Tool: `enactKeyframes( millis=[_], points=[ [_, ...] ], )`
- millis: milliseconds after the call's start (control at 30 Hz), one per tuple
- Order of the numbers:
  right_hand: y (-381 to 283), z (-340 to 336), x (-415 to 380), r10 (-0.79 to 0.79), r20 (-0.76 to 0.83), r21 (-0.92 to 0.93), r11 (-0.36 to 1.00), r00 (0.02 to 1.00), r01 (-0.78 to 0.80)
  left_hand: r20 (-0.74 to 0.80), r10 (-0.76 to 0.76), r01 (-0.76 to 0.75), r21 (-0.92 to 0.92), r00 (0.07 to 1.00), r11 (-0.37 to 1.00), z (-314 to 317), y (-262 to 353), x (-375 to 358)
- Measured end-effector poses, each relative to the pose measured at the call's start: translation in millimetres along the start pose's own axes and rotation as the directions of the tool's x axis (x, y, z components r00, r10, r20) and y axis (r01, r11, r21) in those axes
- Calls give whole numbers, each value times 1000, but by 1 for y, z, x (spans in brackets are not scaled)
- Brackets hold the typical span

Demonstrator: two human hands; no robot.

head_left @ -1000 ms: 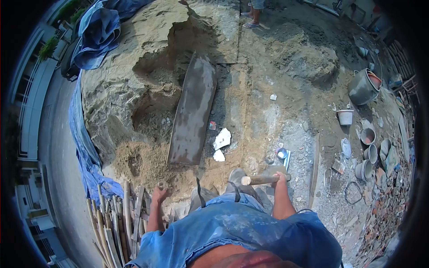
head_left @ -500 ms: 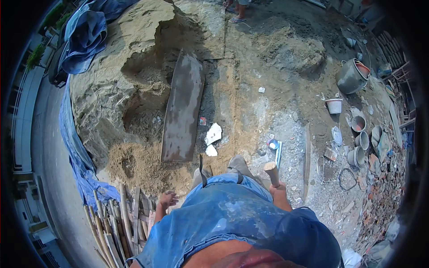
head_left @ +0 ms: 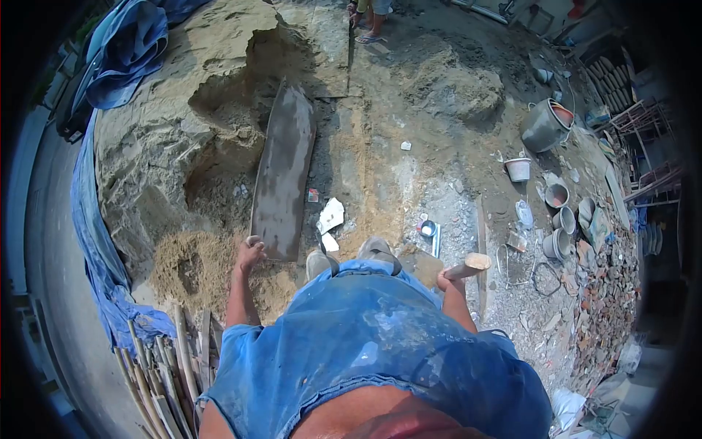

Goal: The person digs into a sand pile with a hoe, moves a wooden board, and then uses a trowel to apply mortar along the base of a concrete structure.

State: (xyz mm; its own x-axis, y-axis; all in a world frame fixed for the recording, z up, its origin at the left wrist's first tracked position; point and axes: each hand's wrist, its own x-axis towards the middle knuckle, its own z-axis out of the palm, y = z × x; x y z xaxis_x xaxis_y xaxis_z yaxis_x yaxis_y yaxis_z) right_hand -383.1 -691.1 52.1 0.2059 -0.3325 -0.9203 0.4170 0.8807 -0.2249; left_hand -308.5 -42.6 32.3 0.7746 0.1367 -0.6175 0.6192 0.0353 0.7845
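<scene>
Gripped in my right hand [head_left: 447,279] is a thick wooden handle [head_left: 468,268], its pale cut end pointing right. Whatever lies beyond the grip on its other side is hidden. My left hand [head_left: 251,252] is out in front on the left, apparently empty, with its fingers loosely bent. It overlaps the lower left corner of a long grey board [head_left: 284,172] in this view, beside a heap of loose sand [head_left: 191,267]. Both my shoes [head_left: 376,250] stand on the sandy ground, just past the hem of my blue shirt [head_left: 380,322].
A large sand pile [head_left: 157,139] with a blue tarp [head_left: 102,256] lies left, above upright wooden sticks [head_left: 183,344]. White broken pieces [head_left: 331,214] and a small round container [head_left: 428,228] are ahead. Buckets [head_left: 545,126] and rubble [head_left: 607,307] line the right. Another person's legs [head_left: 376,22] stand far ahead.
My left hand has reached forward from beside my body. The wooden handle in my right hand has swung from pointing forward to pointing right. The whole view has shifted slightly.
</scene>
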Motion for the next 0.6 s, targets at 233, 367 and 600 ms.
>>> enactKeyframes(
  millis=[233,367,600],
  points=[
    [8,-28,-18,-128,154,-307,936,980,171,-44,-367,369,63,929,927,-7,-82,-81],
    [3,-42,-27,-113,51,-291,949,992,123,-94,-453,461,84,886,884,-29,-150,-112],
    [-3,-61,-49,-173,-284,-62,985,943,161,-51,-517,519,30,854,854,-37,-135,-122]
  ],
)
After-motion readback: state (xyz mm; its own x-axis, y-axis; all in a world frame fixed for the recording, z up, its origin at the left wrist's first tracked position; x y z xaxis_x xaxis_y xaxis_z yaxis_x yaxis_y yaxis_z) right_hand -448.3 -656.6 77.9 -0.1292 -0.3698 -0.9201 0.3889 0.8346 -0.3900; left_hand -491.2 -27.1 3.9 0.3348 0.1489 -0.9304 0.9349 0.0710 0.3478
